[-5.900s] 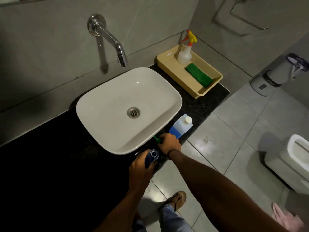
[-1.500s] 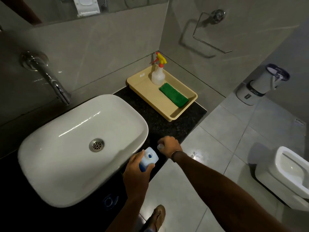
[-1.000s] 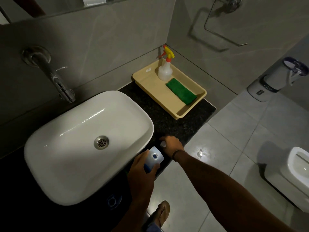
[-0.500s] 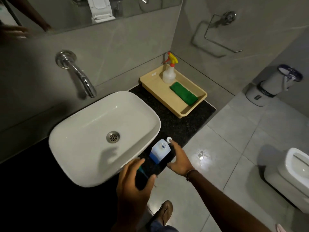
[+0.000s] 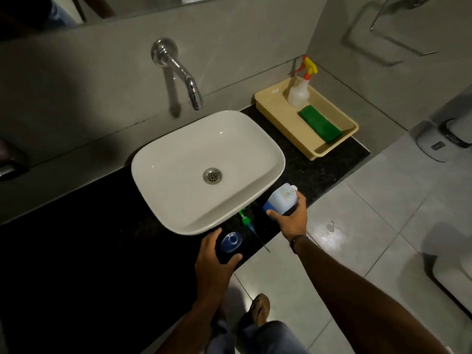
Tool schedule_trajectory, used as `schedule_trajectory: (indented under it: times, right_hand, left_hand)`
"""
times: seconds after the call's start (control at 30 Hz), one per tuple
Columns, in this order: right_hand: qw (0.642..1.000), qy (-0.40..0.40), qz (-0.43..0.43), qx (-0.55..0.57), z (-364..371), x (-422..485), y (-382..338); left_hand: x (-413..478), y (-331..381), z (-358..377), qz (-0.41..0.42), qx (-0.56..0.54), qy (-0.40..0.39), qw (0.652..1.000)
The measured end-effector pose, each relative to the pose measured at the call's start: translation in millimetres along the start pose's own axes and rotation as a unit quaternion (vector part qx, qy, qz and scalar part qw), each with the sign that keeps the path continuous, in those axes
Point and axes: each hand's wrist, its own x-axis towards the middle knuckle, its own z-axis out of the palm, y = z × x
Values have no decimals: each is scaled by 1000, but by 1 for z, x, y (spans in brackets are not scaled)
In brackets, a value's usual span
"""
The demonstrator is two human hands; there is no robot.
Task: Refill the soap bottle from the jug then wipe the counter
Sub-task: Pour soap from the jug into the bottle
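Observation:
An open blue soap bottle [image 5: 231,242] stands on the black counter [image 5: 319,172] by its front edge, seen from above. My left hand [image 5: 214,261] grips it round the sides. Its green pump [image 5: 247,222] lies on the counter between the bottle and the jug. The translucent jug [image 5: 279,200], part full of blue liquid and uncapped, stands to the right in front of the basin. My right hand [image 5: 291,218] holds it by the side. A small white cap [image 5: 294,187] sits just beyond the jug.
A white basin [image 5: 178,159] fills the counter's middle under a chrome wall tap [image 5: 184,75]. A beige tray [image 5: 281,116] at the back right holds a spray bottle [image 5: 300,88] and a green cloth [image 5: 319,123]. Tiled floor and a bin [image 5: 441,141] lie to the right.
My left hand left the jug and now grips the soap bottle. My right hand set the cap down and took hold of the jug. The view shifted left.

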Motion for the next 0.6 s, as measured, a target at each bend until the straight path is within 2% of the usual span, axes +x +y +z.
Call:
schedule_trajectory:
  times: [0.13, 0.33, 0.47, 0.6]
  right_hand:
    - [1000, 19, -23, -7, 5, 8, 8]
    - [997, 24, -61, -26, -3, 7, 11]
    - [993, 18, -116, 1, -24, -9, -21]
    - [980, -12, -198, 28, -51, -26, -84]
  left_hand:
    - [10, -11, 10, -11, 4, -21, 1000]
    - [6, -12, 7, -2, -6, -7, 1000]
    - [-9, 14, -7, 46, -32, 30, 998]
    - [-19, 62, -31, 96, -58, 54, 992]
